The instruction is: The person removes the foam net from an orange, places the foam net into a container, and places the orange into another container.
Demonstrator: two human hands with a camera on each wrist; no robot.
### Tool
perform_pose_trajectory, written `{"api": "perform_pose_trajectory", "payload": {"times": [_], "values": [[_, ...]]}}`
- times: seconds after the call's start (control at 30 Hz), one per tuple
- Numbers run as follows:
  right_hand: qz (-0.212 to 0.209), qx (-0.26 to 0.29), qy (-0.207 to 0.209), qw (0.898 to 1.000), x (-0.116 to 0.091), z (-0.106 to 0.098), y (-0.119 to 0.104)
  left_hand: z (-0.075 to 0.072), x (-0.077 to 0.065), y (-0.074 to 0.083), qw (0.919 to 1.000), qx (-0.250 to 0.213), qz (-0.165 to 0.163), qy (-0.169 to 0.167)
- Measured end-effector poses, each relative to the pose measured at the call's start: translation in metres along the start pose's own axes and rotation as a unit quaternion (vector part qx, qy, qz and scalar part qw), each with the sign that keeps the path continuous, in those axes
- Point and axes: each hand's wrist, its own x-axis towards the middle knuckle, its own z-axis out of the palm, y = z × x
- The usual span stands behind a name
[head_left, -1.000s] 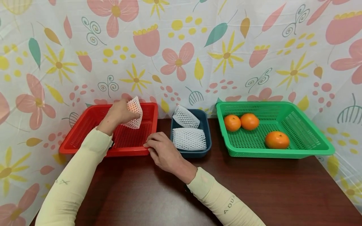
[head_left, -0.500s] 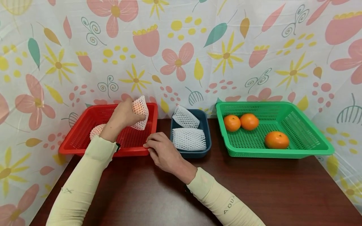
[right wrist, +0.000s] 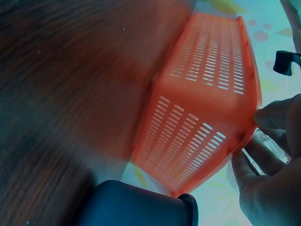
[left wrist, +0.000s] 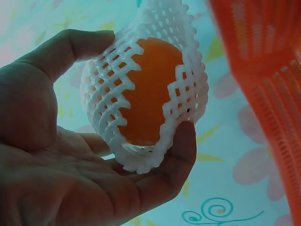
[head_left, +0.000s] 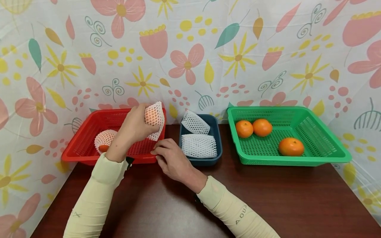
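Note:
My left hand (head_left: 135, 124) grips a mandarin orange (left wrist: 153, 89) wrapped in a white foam net sleeve (left wrist: 106, 96), held over the right part of the red basket (head_left: 146, 159). In the left wrist view, bare peel shows through an opening in the net, with thumb and fingers curled around it. My right hand (head_left: 175, 162) holds the rim of the red basket at its near right corner, fingers bent over the edge. Behind my left wrist, another netted mandarin (head_left: 105, 138) lies in the red basket, partly hidden.
A small dark blue basket (head_left: 219, 145) between the larger ones holds two foam nets (head_left: 199, 146). On the right, the green basket (head_left: 297, 161) contains three bare mandarins (head_left: 291, 147). All stand on a dark wooden table (head_left: 154, 201) against a flowered curtain (head_left: 187, 89).
My left hand has moved rightward with the netted mandarin, uncovering the other netted mandarin in the red basket. The right hand stays on the rim.

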Motion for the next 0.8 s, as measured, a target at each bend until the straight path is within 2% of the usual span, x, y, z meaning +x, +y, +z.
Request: {"api": "perform_pose_trajectory", "payload": {"times": [0.23, 0.6, 0.8], "values": [[-0.015, 0.003, 0.015, 1.0, -0.001, 0.001, 0.001, 0.002, -0.012, 0.012, 0.9996, -0.018, 0.014, 0.017], [-0.021, 0.0, 0.015, 1.0, 0.0, 0.001, 0.001, 0.004, -0.036, 0.032, 0.9968, -0.022, 0.063, 0.045], [-0.027, 0.008, 0.025, 0.999, -0.001, 0.001, 0.003, 0.005, -0.046, 0.043, 0.9962, -0.028, 0.066, 0.05]]}}
